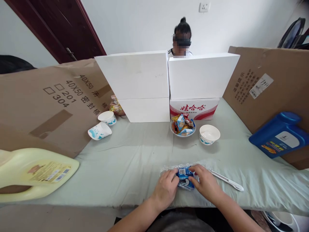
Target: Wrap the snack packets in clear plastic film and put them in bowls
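A small blue packet (185, 177) with a barcode lies near the table's front edge, amid crinkled clear plastic wrap (166, 167). My left hand (167, 187) has its fingers curled onto the packet's left edge. From the other side, my right hand (204, 178) grips the packet's right part between thumb and fingers. Just right of that hand lies a slim white tool (228, 181), which looks like a utility knife. Beyond the hands, a bowl (183, 134) holds several wrapped snacks (182, 124), and a white paper bowl (209, 133) with blue print stands beside it.
White boxes (145, 77) form a wall across the table, with a person (182, 35) behind. Cardboard panels (48, 109) flank both sides. Two paper bowls (100, 130) sit left, one tipped. A yellow jug (48, 172) lies front left; a blue bottle (280, 135) leans right.
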Demonstrator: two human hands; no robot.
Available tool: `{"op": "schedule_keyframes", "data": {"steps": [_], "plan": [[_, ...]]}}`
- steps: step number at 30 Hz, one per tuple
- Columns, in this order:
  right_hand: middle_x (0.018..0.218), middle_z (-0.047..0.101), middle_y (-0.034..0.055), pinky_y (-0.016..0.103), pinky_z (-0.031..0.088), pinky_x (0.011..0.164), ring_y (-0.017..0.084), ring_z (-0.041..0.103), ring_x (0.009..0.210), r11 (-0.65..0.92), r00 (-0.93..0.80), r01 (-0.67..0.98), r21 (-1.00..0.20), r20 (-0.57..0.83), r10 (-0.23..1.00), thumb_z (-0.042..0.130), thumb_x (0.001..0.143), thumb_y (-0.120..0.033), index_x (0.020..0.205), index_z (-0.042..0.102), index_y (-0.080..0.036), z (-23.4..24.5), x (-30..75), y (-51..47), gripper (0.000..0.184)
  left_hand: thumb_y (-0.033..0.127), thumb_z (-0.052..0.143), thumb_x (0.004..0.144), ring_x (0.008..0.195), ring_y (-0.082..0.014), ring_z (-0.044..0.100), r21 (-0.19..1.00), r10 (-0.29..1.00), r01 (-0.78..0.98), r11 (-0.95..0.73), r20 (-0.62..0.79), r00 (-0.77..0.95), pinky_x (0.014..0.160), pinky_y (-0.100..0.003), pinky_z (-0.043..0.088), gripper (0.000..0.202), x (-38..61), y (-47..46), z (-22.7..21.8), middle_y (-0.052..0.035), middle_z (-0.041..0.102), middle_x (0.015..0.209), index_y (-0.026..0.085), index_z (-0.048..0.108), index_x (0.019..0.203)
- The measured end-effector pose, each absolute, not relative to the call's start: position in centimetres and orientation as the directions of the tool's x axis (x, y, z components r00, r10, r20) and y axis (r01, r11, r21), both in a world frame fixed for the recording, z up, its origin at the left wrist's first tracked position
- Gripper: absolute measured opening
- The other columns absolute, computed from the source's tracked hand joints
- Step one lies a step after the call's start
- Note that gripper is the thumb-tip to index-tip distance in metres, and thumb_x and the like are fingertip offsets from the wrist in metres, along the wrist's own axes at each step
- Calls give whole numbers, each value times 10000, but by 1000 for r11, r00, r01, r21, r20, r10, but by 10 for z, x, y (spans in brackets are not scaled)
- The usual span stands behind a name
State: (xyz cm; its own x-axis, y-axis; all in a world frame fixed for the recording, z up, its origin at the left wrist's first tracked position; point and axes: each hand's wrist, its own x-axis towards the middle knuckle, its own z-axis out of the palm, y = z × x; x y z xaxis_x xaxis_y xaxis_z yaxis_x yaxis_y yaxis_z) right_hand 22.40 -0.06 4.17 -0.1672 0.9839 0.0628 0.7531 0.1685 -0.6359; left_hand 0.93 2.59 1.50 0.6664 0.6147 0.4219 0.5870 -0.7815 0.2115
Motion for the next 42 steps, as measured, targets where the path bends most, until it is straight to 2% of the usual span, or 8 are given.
{"op": "schedule_keyframes", "data": {"steps": [4, 8, 11, 17, 22, 25, 30, 42], "plan": [[1296, 568, 98, 478, 359, 1044, 298, 457, 1232, 303, -322, 811, -500, 50, 945, 698, 747, -269, 1266, 554, -213, 41, 208, 7, 542, 74, 480, 815, 964, -254, 578, 303, 641, 566, -767, 323, 696, 802, -397, 526, 182, 5, 21, 26, -106, 600, 1087, 186, 618, 853], [1272, 576, 123, 494, 358, 1022, 315, 467, 1189, 278, -320, 854, -440, -23, 947, 726, 720, -302, 1301, 535, -188, 41, 204, 12, 622, 221, 650, 773, 864, -249, 576, 425, 666, 562, -710, 143, 732, 736, -350, 494, 58, -10, 22, 47, -61, 604, 909, 209, 606, 738], [1171, 585, 110, 466, 384, 972, 310, 479, 1111, 292, -328, 862, -414, -17, 944, 748, 677, -338, 1249, 568, -198, 42, 203, 15, 615, 409, 685, 780, 686, -198, 560, 566, 659, 535, -627, 19, 752, 632, -280, 456, 230, -14, 32, 59, -4, 578, 711, 221, 585, 693], [1083, 575, 74, 368, 423, 904, 257, 517, 1013, 329, -393, 841, -430, -66, 917, 709, 639, -269, 1056, 613, -199, 45, 194, 10, 434, 240, 404, 933, 916, -203, 599, 733, 829, 470, -492, 228, 511, 817, -331, 503, 186, 10, 49, 33, -75, 633, 980, 195, 570, 1004], [984, 657, 14, 305, 458, 782, 209, 611, 896, 262, -391, 780, -568, -116, 913, 667, 668, -213, 1031, 585, -252, 61, 226, 11, 373, 318, 422, 963, 1149, -238, 558, 691, 776, 425, -585, 324, 541, 1044, -452, 416, 295, 11, 42, -6, -104, 619, 1208, 218, 526, 1220], [1070, 657, 31, 325, 472, 829, 208, 621, 950, 255, -289, 739, -624, 50, 956, 639, 735, -242, 1127, 559, -260, 86, 260, 40, 401, 348, 521, 915, 1227, -282, 510, 632, 766, 496, -595, 259, 588, 1067, -509, 385, 334, 10, 39, -13, -113, 591, 1277, 221, 546, 1223], [1200, 605, 91, 395, 437, 927, 253, 550, 1102, 353, -223, 854, -382, 344, 912, 550, 840, -281, 1254, 503, -217, 129, 284, 130, 422, 193, 634, 772, 1258, -287, 474, 574, 754, 561, -596, 162, 636, 1087, -521, 356, 305, 18, 39, -11, -67, 576, 1286, 234, 621, 1074], [1270, 590, 118, 424, 363, 1003, 295, 459, 1209, 490, -446, 843, -223, 223, 867, 540, 667, -3, 1223, 591, -159, 116, 253, 220, 579, 152, 625, 743, 1225, -280, 485, 584, 739, 529, -616, 197, 644, 1077, -503, 363, 308, 17, 40, -9, -61, 591, 1231, 235, 617, 1040]]}}
